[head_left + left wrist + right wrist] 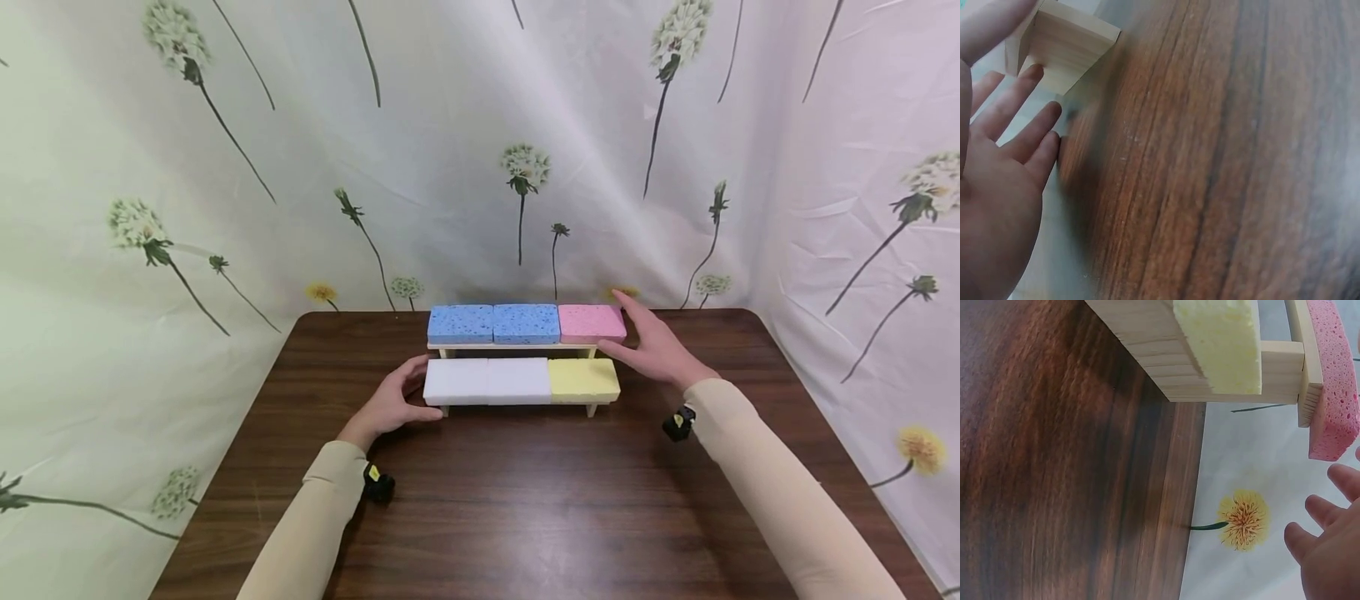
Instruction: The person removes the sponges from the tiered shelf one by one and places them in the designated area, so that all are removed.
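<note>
The left hand (390,404) is wide, beside one end of one rack (1072,47); rightward from it, on the lower of two tiers, are two white blocks (456,381) and one yellow block (585,380). The right hand (660,346), also wide, flanks one pink sponge (592,322); leftward, two blue sponges (461,323).

Desk (510,517): dark brown, with streaked wood grain and rounded far corners. Pale sheet (450,167): hangs beyond the far edge and along the left and right sides, creased at right. Printed on it: white dandelion heads (527,164) on dark stems; a small yellow bloom (322,292), far left; a larger yellow flower (921,450), right.
</note>
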{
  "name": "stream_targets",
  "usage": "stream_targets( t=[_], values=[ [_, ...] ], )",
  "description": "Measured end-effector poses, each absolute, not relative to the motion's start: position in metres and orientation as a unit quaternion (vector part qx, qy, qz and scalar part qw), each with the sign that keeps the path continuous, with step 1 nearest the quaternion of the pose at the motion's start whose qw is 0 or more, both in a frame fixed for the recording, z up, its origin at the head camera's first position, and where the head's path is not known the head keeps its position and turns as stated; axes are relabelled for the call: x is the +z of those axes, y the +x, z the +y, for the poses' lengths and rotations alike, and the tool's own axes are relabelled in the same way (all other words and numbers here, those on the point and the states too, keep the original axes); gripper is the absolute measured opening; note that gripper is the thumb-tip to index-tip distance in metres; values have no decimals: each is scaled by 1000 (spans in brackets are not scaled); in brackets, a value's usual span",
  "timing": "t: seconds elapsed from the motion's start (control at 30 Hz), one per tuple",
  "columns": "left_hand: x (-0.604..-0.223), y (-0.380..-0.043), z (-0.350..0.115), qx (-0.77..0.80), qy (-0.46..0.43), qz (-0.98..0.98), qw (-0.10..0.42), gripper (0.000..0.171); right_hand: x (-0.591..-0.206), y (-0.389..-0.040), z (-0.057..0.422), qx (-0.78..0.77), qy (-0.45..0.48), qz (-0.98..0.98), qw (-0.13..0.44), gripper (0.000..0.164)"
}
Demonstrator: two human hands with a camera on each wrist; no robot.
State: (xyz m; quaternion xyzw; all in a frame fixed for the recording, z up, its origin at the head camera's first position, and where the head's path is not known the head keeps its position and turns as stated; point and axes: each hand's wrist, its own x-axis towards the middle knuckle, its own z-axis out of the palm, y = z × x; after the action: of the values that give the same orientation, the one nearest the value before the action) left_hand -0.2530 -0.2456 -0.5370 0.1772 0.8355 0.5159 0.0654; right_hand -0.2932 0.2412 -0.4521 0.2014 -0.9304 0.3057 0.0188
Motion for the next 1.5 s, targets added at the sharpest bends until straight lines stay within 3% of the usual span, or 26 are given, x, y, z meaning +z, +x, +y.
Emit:
stream_targets(
  t=[0.4, 1.5],
  values=[
    [-538, -255, -246, 519, 190, 831, 66, 79, -455, -298, 241, 314, 190, -930, -6, 106],
    [-545, -258, -250, 531, 188, 822, 81, 80, -454, -300, 244, 325, 188, -927, -4, 89]
  ],
)
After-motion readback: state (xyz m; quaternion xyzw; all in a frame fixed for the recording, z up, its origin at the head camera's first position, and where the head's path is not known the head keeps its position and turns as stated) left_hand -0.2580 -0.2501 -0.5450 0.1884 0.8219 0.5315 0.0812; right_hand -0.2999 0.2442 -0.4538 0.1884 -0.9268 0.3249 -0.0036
